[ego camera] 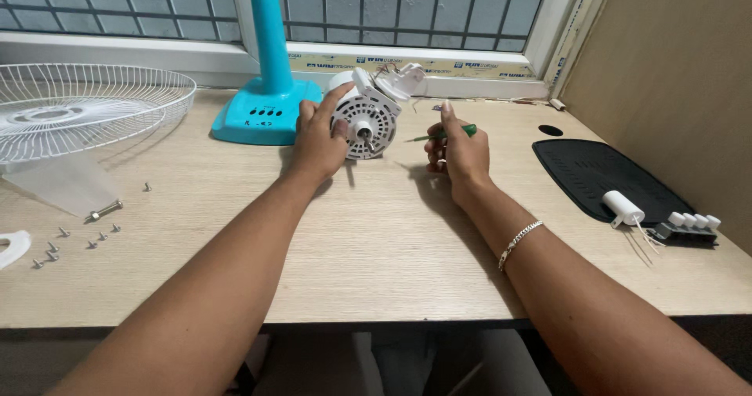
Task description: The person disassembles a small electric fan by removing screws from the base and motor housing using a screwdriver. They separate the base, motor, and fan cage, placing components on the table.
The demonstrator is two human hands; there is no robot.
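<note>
A white fan motor housing [365, 114] lies on its side on the wooden table [376, 239], its shaft pointing toward me. My left hand [317, 137] grips the housing's left side, thumb and fingers wrapped on its rim. My right hand [458, 149] is closed around a green-handled screwdriver [439, 135], whose thin tip points left toward the motor and stops a little short of it. Loose wires and a white cover piece [403, 76] stick out behind the motor.
A turquoise fan stand [268, 98] rises behind the motor. A white wire fan guard [70, 110] rests at the far left, with several loose screws [78, 235] in front of it. On the right lie a black mat [587, 173], a white capacitor [623, 206] and a switch block [691, 225].
</note>
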